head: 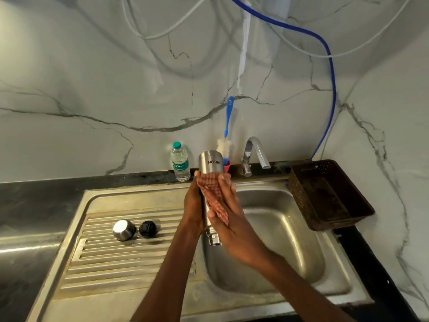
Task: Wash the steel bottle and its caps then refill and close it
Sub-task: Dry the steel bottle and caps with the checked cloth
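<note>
Both hands hold the steel bottle (210,182) upside down over the sink (267,240): left hand (193,205) grips its body, right hand (228,214) presses a checked cloth (214,201) against it. Two caps (134,229) lie left of the sink.

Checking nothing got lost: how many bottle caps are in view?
2, both on the drainboard left of the basin: the steel cap and the black cap to its right. No others visible.
</note>
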